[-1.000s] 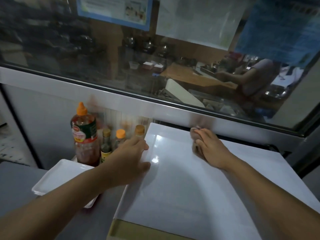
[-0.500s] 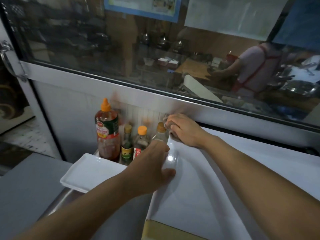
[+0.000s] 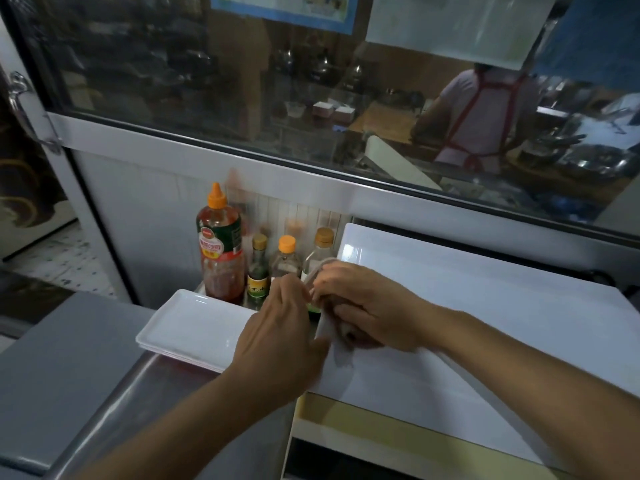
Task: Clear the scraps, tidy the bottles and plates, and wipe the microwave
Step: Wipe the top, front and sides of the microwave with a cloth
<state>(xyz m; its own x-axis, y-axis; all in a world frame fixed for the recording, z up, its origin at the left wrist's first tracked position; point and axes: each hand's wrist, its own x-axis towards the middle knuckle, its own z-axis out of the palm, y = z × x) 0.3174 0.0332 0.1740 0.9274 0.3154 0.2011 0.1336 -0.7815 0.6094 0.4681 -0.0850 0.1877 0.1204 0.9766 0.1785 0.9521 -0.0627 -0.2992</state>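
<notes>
At the bottom left of the frame lies a grey steel table [image 3: 62, 368], dull and smooth. To its right, filling the lower right, stands the microwave [image 3: 485, 323], its flat white top glossy with a small glare spot, a yellowish strip along its front edge. Both hands meet at the microwave's left edge, mid-frame: the right hand [image 3: 363, 306] curls its fingers around a bunched pale cloth [image 3: 341, 336] and presses it on the top, while the left hand [image 3: 280, 336] pinches the cloth's upper end with curled fingers. Just left of the hands, a stack of white rectangular plates [image 3: 187, 327] rests on the table. Behind it stand four bottles: a tall red sauce bottle [image 3: 220, 247] with an orange cap and three smaller ones. Farther back, a white-framed glass window [image 3: 173, 81] spans the upper frame, showing a kitchen and a person in a red-strapped apron [image 3: 481, 112].
</notes>
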